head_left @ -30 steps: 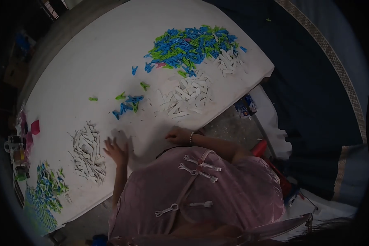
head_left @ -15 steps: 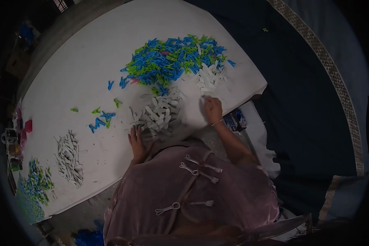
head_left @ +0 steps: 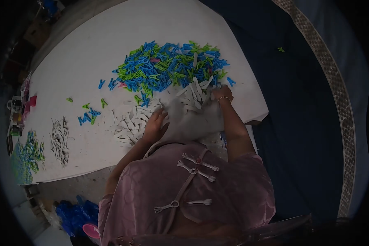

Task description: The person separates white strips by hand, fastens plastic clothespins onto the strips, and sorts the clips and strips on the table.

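My left hand [head_left: 155, 125] rests at the right edge of a pile of pale grey strips [head_left: 129, 123], its fingers spread. My right hand [head_left: 223, 94] is beside a second, smaller heap of pale strips [head_left: 196, 94]. Its fingers are curled in; whatever they may hold is hidden. Between the hands lies a smooth grey area [head_left: 194, 123], and I cannot tell whether it is cloth or shaded tabletop. Just beyond the hands is a large heap of blue and green plastic clothespins [head_left: 151, 69], with a few pink ones among them.
Loose clothespins [head_left: 88, 117] and another bundle of grey strips [head_left: 60, 141] lie to the left on the white table [head_left: 98, 53]. More clothespins [head_left: 28, 153] cover its far left end. Dark blue fabric [head_left: 291, 123] hangs on the right. Blue plastic bags [head_left: 76, 215] sit below at left.
My right hand has moved forward and right, alongside the smaller heap of strips. My left hand has shifted right and forward across the larger strip pile. The view has also shifted slightly.
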A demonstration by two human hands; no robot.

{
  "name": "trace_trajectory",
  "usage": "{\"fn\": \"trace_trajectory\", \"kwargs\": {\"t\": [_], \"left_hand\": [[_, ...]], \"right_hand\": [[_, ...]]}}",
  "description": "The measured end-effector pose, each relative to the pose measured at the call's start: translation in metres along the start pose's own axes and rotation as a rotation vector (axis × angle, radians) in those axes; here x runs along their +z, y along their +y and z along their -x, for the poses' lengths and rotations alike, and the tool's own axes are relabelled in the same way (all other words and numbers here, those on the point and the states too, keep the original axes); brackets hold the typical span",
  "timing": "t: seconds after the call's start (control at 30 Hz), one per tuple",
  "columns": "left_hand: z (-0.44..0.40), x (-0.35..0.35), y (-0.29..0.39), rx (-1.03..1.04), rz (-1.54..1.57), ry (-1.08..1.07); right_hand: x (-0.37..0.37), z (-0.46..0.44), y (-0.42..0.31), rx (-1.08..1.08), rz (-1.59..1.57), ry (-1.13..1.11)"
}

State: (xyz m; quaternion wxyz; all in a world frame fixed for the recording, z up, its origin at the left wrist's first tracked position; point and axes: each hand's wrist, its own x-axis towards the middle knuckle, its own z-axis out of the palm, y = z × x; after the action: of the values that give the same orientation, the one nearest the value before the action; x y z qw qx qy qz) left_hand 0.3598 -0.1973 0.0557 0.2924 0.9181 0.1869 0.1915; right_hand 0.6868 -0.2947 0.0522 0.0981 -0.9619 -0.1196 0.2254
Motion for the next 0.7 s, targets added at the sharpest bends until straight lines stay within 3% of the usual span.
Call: {"fn": "trace_trajectory", "kwargs": {"t": [0.13, 0.23, 0.3, 0.33, 0.4, 0.5, 0.67, 0.7], "left_hand": [[-0.045, 0.028, -0.006, -0.133, 0.008, -0.169], [-0.076, 0.053, -0.021, -0.16, -0.035, -0.159], [-0.092, 0.069, -0.03, -0.19, -0.013, -0.136], [-0.1, 0.076, -0.033, -0.215, 0.005, -0.113], [-0.114, 0.089, -0.036, -0.281, -0.029, -0.125], [-0.122, 0.101, -0.041, -0.374, -0.071, -0.159], [-0.129, 0.089, -0.037, -0.566, 0.079, -0.261], [-0.124, 0.091, -0.044, -0.535, 0.092, -0.295]], "right_hand": [[0.029, -0.041, 0.017, -0.151, -0.008, 0.003], [0.033, -0.049, 0.042, -0.258, -0.099, 0.116], [0.025, -0.052, 0.055, -0.201, -0.454, 0.101], [0.028, -0.066, 0.06, -0.205, -0.447, 0.1], [0.038, -0.092, 0.061, -0.383, -0.604, 0.203], [-0.019, -0.079, -0.017, -0.437, -0.358, 0.165], [-0.022, -0.111, -0.127, -0.559, -0.134, 0.056], [-0.028, -0.107, -0.147, -0.461, -0.018, -0.095]]}}
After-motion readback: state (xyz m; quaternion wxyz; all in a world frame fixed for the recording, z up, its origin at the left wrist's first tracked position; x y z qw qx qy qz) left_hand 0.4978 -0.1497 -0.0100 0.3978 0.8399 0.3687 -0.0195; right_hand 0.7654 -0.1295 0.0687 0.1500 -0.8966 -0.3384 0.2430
